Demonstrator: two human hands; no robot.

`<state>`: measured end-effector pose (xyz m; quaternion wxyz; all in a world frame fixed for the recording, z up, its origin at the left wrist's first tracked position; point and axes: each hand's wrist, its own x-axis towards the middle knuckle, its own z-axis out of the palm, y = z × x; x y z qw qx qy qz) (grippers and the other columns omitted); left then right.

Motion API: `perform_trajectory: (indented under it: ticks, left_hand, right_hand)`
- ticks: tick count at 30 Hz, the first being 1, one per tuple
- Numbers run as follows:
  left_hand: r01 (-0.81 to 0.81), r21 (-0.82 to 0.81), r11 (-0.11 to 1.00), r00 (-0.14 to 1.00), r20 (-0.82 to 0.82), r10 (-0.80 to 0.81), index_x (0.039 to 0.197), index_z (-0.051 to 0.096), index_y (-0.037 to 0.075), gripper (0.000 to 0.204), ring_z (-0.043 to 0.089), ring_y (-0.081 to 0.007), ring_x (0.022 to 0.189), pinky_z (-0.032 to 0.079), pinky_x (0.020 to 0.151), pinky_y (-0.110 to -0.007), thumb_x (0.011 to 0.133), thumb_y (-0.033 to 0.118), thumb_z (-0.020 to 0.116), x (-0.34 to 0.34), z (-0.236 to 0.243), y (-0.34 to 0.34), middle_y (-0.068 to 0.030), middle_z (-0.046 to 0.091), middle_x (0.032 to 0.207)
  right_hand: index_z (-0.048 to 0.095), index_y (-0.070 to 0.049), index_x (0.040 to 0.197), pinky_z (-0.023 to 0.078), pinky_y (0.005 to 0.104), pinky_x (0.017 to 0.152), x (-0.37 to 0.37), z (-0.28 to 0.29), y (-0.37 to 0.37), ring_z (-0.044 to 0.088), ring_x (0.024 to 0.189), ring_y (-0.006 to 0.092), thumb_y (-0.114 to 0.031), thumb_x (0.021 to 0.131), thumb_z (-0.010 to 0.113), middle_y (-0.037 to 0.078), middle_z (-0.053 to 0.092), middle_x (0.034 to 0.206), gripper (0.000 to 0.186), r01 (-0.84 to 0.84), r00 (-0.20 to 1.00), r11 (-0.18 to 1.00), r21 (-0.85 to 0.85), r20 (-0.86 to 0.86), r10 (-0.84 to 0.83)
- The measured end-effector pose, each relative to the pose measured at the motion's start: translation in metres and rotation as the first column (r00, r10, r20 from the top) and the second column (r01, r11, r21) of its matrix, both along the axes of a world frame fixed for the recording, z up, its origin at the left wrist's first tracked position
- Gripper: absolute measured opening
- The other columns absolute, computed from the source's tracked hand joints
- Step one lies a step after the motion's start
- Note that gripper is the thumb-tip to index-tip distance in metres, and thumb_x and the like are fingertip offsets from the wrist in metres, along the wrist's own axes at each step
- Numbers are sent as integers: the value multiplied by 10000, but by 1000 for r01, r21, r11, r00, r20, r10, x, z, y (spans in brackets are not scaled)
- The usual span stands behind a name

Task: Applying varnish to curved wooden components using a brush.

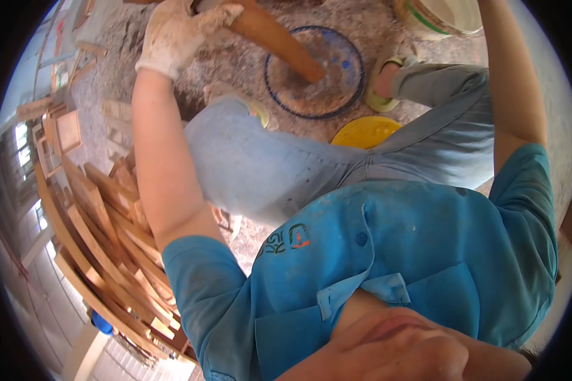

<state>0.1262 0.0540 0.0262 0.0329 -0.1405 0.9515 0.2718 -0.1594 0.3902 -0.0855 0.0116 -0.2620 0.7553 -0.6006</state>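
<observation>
My left hand (175, 38), in a white work glove smeared with dirt, is closed on the upper part of a tapered brown wooden piece (276, 44). Its thumb lies along the wood, while the other fingers are partly cut off by the top edge. The piece slants down to the right, and its narrow end is over a round, dirt-covered disc (343, 95) with a dark blue rim. My right forearm runs up out of the picture at the upper right, so the right hand is out of sight.
A pale bucket (419, 24) with a green band stands at the upper right. Something round and yellow (365, 131) shows between my legs. Many curved wooden parts (102, 235) are stacked at the left, near wooden frames (67, 130). The floor (117, 28) is rough and dusty.
</observation>
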Motion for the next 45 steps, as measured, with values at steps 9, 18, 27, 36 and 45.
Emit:
perform_trajectory:
  ticks: [9,18,27,36,45]
  left_hand:
    - [171,-27,985,950,-262,-172,1229,590,59,600,621,-182,1004,488,883,-296,669,138,787,14,10,42,-70,653,1138]
    - [115,272,955,993,-54,-104,1280,557,80,640,584,-209,1057,483,894,-300,675,56,763,24,13,-1,-71,585,1236]
    - [126,73,989,992,-30,-125,1293,552,101,664,565,-212,1065,492,882,-302,669,52,771,43,12,-30,-73,551,1266]
    - [163,-45,986,983,-76,-166,1283,562,101,643,588,-207,1003,522,818,-303,679,74,783,56,3,-44,-80,563,1247]
    - [-28,364,931,999,-23,39,1269,576,101,609,578,-146,868,510,722,-240,700,47,784,64,3,-34,-98,614,1121]
  right_hand:
    - [689,-70,1078,514,273,741,2,-118,69,621,837,172,-196,874,603,98,676,990,254,-79,997,679,730,69,42]
    - [677,-59,1017,527,294,643,-12,-97,46,608,738,174,-196,862,599,79,654,889,221,-31,778,764,645,495,-386]
    - [694,-29,961,486,300,521,-60,-103,93,570,577,193,-279,834,669,67,631,765,282,-143,804,990,14,584,107]
    - [658,-17,1090,575,311,662,225,-32,-110,654,811,208,-193,858,658,108,673,978,291,46,831,980,-192,552,70]
    - [635,6,1059,478,275,819,290,49,-164,592,887,190,-131,850,680,108,644,1043,254,35,796,659,-751,420,436]
